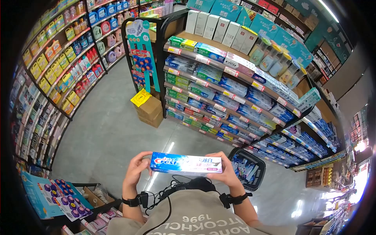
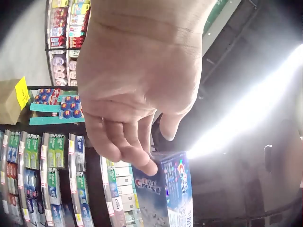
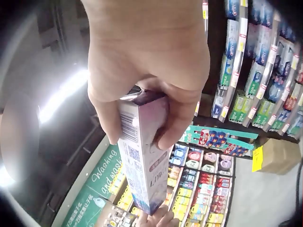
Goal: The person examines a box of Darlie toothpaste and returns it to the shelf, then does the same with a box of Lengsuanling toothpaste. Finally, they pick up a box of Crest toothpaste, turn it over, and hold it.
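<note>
A long blue and white Crest box (image 1: 187, 163) is held level in front of the chest, its printed face up. The left hand (image 1: 138, 167) holds its left end; in the left wrist view, curled fingers of the left hand (image 2: 137, 94) touch the corner of the box (image 2: 177, 189). At the other end the right hand (image 1: 226, 172) grips the box. Seen from the right wrist, the thumb and fingers of the right hand (image 3: 147, 71) lie on opposite sides of the box (image 3: 144, 156), by a barcode.
A black basket (image 1: 260, 176) with several blue packages stands on the floor to the right. Ahead is a shelf unit (image 1: 231, 74) of toothpaste boxes, with a brown carton (image 1: 150, 111) at its left end. Display bins (image 1: 94, 207) stand near left; more shelves (image 1: 58, 58) line the far left.
</note>
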Demonstrator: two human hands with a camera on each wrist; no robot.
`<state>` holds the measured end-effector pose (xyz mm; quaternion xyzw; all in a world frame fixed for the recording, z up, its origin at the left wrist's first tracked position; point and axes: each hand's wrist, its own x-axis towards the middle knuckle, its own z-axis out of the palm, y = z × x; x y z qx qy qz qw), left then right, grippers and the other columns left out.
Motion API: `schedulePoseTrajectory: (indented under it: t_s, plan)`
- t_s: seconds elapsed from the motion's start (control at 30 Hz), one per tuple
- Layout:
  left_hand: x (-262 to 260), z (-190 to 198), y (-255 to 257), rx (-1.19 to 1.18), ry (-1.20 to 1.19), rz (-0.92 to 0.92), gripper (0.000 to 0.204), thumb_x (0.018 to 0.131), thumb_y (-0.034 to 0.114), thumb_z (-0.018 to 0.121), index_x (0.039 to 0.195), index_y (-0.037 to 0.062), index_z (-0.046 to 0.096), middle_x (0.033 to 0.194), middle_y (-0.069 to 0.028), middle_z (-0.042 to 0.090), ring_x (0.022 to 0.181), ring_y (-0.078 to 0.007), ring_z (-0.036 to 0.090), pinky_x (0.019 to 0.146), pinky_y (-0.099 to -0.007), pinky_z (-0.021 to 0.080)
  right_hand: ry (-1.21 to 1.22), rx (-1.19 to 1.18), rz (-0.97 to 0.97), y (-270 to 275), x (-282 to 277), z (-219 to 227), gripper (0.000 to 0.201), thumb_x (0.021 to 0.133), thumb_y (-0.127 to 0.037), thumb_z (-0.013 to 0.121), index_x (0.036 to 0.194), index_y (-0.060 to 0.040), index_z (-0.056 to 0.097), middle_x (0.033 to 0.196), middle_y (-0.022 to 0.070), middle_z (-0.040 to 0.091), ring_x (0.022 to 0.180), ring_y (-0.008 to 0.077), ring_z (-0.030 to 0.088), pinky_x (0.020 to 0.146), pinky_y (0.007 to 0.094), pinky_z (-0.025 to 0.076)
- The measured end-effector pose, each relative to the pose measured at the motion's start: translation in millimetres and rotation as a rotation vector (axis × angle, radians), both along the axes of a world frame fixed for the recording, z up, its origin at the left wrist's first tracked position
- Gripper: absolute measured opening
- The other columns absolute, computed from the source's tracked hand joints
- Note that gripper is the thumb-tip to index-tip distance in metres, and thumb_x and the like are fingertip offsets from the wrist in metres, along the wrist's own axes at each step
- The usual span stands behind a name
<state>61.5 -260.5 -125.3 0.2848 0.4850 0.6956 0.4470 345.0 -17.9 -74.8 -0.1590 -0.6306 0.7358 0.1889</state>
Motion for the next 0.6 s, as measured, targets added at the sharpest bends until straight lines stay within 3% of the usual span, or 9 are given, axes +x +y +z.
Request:
schedulePoseTrajectory:
  t_s: [0.1, 0.2, 0.3, 0.5, 0.6]
  plan:
    - [2.7, 8.0, 17.5, 0.043, -0.117, -0.105, 0.067, 0.086, 0.008, 0.078, 0.144, -0.0023, 0.048, 0.094, -0.0080, 0.069, 0.081, -0.0163, 0.068, 0.072, -0.0296, 0.055, -0.037, 0.025, -0.065, 5.7, 8.4, 14.6, 0.061, 0.073, -0.002, 0.090, 0.123, -0.0043, 0.055, 0.134, 0.0130, 0.060, 0.123, 0.0190, 0.059, 0.106, 0.0348, 0.047]
    - [11.9, 11.4, 38.8, -0.012, 0.017, -0.116, 0.074, 0.076, -0.005, 0.083, 0.142, -0.0009, 0.049, 0.095, -0.0057, 0.069, 0.086, -0.0138, 0.067, 0.078, -0.0287, 0.055, -0.053, 0.054, -0.101, 17.7, 14.4, 24.6, 0.062, 0.071, -0.001, 0.090, 0.123, -0.0044, 0.056, 0.132, 0.0120, 0.061, 0.121, 0.0183, 0.060, 0.106, 0.0343, 0.047]
    - [17.0, 2.6, 59.5, -0.082, 0.054, -0.073, 0.074, 0.072, -0.009, 0.084, 0.139, 0.0005, 0.052, 0.094, -0.0034, 0.068, 0.087, -0.0120, 0.066, 0.081, -0.0276, 0.054, -0.061, 0.028, -0.106, 30.3, 21.5, 19.0, 0.064, 0.071, 0.000, 0.090, 0.125, -0.0041, 0.056, 0.131, 0.0108, 0.062, 0.120, 0.0174, 0.060, 0.105, 0.0337, 0.047]
    - [8.4, 21.0, 86.1, -0.119, 0.152, -0.104, 0.069, 0.073, -0.009, 0.084, 0.134, 0.0014, 0.054, 0.091, -0.0012, 0.067, 0.085, -0.0103, 0.065, 0.081, -0.0281, 0.052, -0.055, -0.095, -0.096, 61.6, 20.1, -1.5, 0.066, 0.071, -0.005, 0.091, 0.127, -0.0028, 0.056, 0.129, 0.0086, 0.063, 0.120, 0.0168, 0.060, 0.105, 0.0328, 0.047]
    - [-0.6, 26.0, 96.9, -0.182, 0.168, -0.094, 0.074, 0.068, -0.006, 0.088, 0.133, 0.0025, 0.054, 0.101, -0.0039, 0.072, 0.093, -0.0140, 0.067, 0.091, -0.0329, 0.053, -0.029, -0.114, -0.066, 84.3, 11.0, -7.3, 0.066, 0.072, -0.005, 0.090, 0.128, -0.0030, 0.055, 0.128, 0.0083, 0.063, 0.120, 0.0169, 0.060, 0.105, 0.0326, 0.046]
